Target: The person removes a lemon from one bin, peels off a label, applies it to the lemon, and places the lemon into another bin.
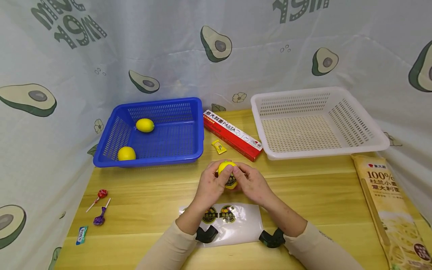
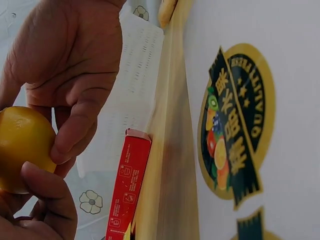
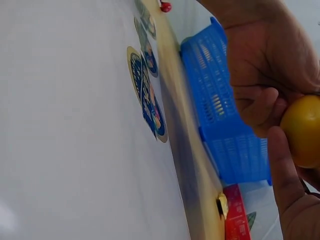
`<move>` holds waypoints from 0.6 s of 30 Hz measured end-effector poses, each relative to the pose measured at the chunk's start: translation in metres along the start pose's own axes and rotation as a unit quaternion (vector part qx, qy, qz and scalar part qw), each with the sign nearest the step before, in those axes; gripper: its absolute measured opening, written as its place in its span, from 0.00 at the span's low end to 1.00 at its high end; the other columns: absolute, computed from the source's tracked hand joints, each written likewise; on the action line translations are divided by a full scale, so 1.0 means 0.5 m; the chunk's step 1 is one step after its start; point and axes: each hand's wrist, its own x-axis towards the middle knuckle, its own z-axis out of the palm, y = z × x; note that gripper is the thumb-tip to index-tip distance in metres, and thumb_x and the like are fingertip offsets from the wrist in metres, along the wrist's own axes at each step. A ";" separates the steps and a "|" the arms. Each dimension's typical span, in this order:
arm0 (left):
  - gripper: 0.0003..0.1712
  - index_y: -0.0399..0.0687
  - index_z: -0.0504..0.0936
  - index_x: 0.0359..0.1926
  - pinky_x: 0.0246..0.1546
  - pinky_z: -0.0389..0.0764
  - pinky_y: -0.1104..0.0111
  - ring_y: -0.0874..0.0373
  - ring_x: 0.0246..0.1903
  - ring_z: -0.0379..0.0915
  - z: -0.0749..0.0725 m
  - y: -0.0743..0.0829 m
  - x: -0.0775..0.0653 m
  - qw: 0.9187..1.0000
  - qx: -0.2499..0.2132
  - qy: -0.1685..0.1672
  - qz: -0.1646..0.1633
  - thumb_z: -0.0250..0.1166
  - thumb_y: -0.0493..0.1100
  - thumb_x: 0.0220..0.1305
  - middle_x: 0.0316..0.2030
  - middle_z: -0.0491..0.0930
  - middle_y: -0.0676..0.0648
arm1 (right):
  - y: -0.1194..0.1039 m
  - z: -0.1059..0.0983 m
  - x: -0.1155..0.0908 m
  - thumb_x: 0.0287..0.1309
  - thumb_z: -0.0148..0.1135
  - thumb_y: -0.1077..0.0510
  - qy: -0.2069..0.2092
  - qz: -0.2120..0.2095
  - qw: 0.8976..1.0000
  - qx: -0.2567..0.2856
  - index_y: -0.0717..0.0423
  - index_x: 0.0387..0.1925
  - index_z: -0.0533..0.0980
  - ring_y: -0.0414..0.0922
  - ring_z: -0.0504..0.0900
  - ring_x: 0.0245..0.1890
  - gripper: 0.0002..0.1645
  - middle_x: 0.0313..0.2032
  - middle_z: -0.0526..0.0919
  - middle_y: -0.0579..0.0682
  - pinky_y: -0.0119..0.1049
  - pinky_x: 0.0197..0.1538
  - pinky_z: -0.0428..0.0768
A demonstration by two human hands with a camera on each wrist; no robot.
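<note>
Apparently, you're pressing a label (image 1: 231, 182) onto the lemon (image 2: 24, 146)

It sits between your hands, over the desk (image 1: 152, 198). Your left grip (image 1: 210, 183) and right grip (image 1: 254, 183) are both curled about it, closed to its width, thumbs meeting near the label's upper edge. The next move likely calls for firm thumb strokes along those edges. Nearer you lies the sticker sheet (image 1: 241, 229); farther off, the blue basket (image 1: 148, 162) holds two other lemons (image 1: 145, 125).

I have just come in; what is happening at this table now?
Someone's left hand and right hand together hold a yellow fruit that carries a dark sticker. A white sheet with similar-looking stickers lies on the table nearby. Two more yellow fruits are in the blue basket.
</note>
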 end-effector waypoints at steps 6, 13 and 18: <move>0.21 0.47 0.86 0.52 0.23 0.79 0.72 0.61 0.25 0.74 -0.005 -0.002 0.000 1.000 -0.018 0.001 -0.021 0.55 0.56 0.78 0.46 0.81 0.42 | -0.001 0.002 0.000 0.78 0.51 0.49 -0.003 -0.006 1.000 0.020 0.62 0.59 0.78 0.54 0.87 0.29 0.24 0.42 0.85 0.64 0.43 0.34 0.88; 0.32 0.41 0.87 0.40 0.11 0.78 0.63 0.61 0.10 0.70 -0.006 -0.003 0.003 0.998 -0.014 0.034 -0.047 0.47 0.60 0.81 0.36 0.82 0.39 | -0.001 0.005 0.001 0.79 0.49 0.48 -0.013 0.009 0.999 0.034 0.64 0.59 0.77 0.46 0.87 0.29 0.25 0.43 0.85 0.64 0.42 0.36 0.88; 0.37 0.41 0.88 0.41 0.16 0.82 0.56 0.58 0.10 0.73 -0.009 -0.009 0.005 0.997 -0.025 0.034 -0.070 0.43 0.65 0.80 0.22 0.81 0.42 | 0.004 0.000 0.005 0.80 0.45 0.47 -0.036 0.021 0.998 0.052 0.67 0.57 0.77 0.45 0.87 0.29 0.28 0.42 0.86 0.64 0.39 0.37 0.89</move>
